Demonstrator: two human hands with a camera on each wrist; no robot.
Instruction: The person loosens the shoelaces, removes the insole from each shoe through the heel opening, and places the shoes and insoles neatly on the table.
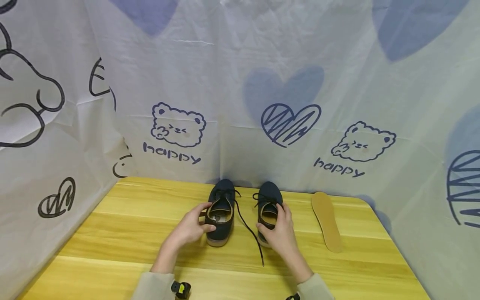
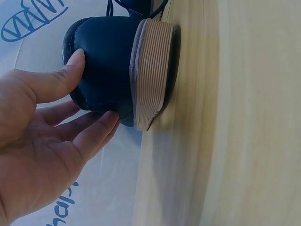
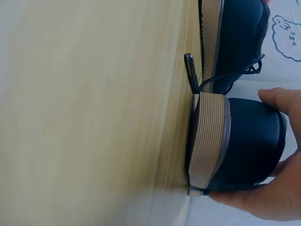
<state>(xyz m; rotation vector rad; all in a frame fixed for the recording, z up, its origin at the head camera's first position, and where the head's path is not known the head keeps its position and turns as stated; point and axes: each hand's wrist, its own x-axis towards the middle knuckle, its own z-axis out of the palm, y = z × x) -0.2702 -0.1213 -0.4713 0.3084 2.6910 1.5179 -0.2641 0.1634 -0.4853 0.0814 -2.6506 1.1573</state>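
Two dark navy lace-up shoes stand side by side, toes toward the back cloth. My left hand [image 1: 189, 227] holds the left shoe [image 1: 223, 193] by its heel end, thumb at the collar and fingers along the outer side. In the left wrist view, its heel [image 2: 106, 61] rises above a ribbed tan sole [image 2: 153, 70]. My right hand [image 1: 283, 235] grips the right shoe [image 1: 271, 191] around the heel opening, thumb and fingers on opposite sides. A loose black lace [image 1: 247, 227] trails from the left shoe across the table between the two. Inside the left shoe a pale lining with a print shows.
A tan insole [image 1: 326, 221] lies flat to the right of the shoes. The yellow wood-grain table [image 1: 112, 246] meets a hanging white cloth [image 1: 232, 137] with hearts and bears just behind the toes. More cloth [image 1: 45, 175] hangs along the left side.
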